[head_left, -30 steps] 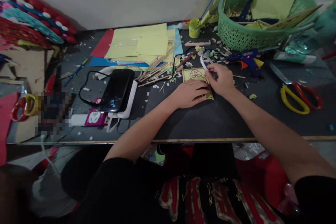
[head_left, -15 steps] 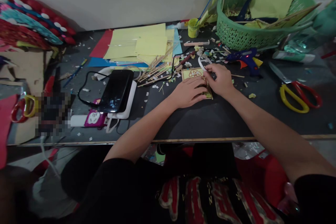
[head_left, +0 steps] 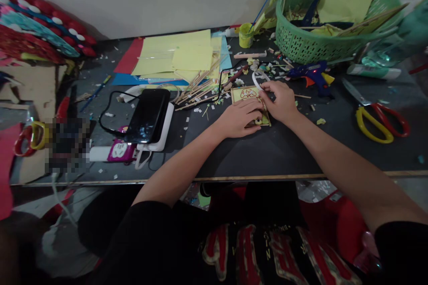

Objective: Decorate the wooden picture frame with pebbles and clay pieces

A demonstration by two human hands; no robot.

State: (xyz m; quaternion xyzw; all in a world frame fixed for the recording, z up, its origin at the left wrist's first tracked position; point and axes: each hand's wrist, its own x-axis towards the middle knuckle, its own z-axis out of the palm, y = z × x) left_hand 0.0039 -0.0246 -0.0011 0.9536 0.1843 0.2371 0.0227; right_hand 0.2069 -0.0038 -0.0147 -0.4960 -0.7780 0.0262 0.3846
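A small yellow card (head_left: pixel 238 93) with a brown line drawing and a thin wooden-stick border lies on the dark tabletop. Across its lower left part rests my left hand (head_left: pixel 238 119), its fingers stretched out and slightly apart, hiding much of the card. At the card's right side my right hand (head_left: pixel 280 100) pinches a narrow white strip (head_left: pixel 257 81), which curves up and away from the fingers. The strip's lower end is hidden by the hand. A small pale round spot shows on the card just below my left fingers.
A blue glue gun (head_left: pixel 312 75) and large scissors (head_left: pixel 374 118) lie to the right. Behind stands a green basket (head_left: pixel 321 46). Wooden sticks (head_left: pixel 200 91), coloured paper (head_left: pixel 177 53) and a black phone (head_left: pixel 149 113) are on the left. Paper scraps litter the table.
The fingers of my left hand have shifted slightly, baring a bit more of the card's lower part. My right hand and the white strip have stayed almost in place.
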